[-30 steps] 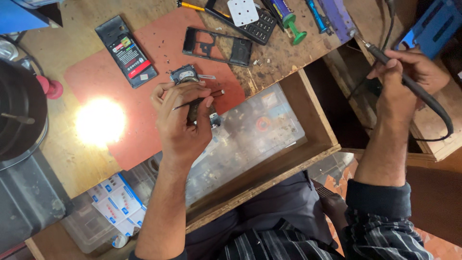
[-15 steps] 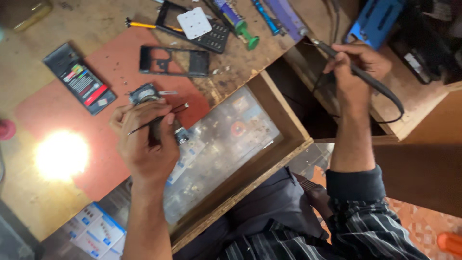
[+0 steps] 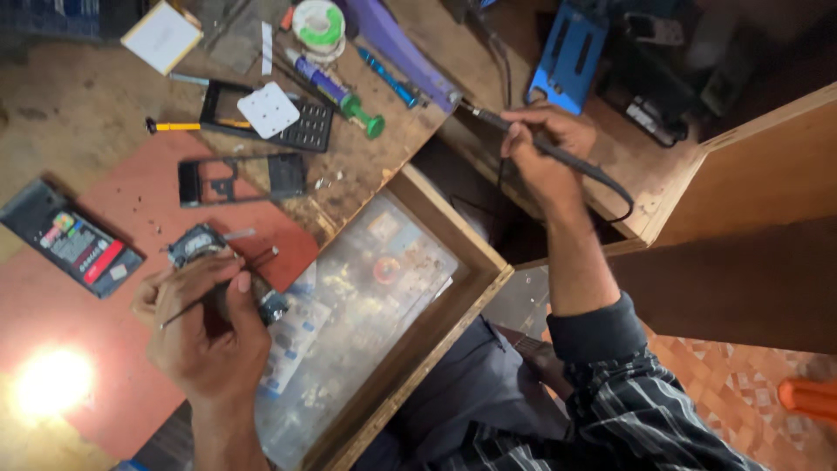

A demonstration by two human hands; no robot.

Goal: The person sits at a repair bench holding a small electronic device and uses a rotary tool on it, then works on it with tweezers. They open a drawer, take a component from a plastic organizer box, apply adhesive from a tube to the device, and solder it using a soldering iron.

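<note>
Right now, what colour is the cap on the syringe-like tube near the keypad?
Green; the cap shows best in the head view.

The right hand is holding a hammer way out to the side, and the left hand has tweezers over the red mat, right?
Not a hammer. The head view shows the right hand holding a soldering iron; the left hand does hold tweezers over the red mat.

Left hand (image 3: 209, 336) pinches tweezers (image 3: 218, 283) over a small circuit board (image 3: 199, 244) on the red mat (image 3: 78, 349). Right hand (image 3: 545, 153) grips a soldering iron (image 3: 523, 139) far right, tip by a purple tool (image 3: 401, 52). Open drawer (image 3: 453, 305) sits between them, phone frame (image 3: 240, 179) farther back.
</note>
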